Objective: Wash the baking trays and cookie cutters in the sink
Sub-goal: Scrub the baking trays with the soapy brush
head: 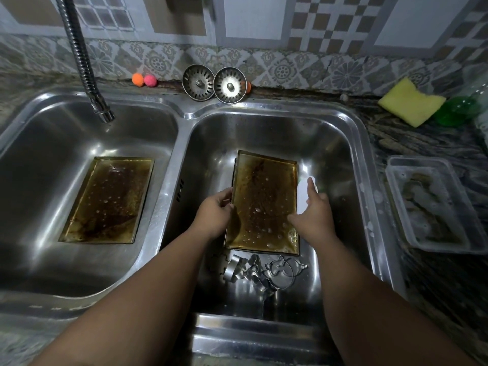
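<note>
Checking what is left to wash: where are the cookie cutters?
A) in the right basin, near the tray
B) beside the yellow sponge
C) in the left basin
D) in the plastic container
A: the cookie cutters lie in the right basin, at the near edge of the tray.

The head camera looks steeply down, close above the double sink [169,186].

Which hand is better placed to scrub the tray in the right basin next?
Right, probably. The right hand grips a white pad, apparently a scrubber, at the right edge of the tray. The left hand holds the tray's left rim, steadying it.
</note>
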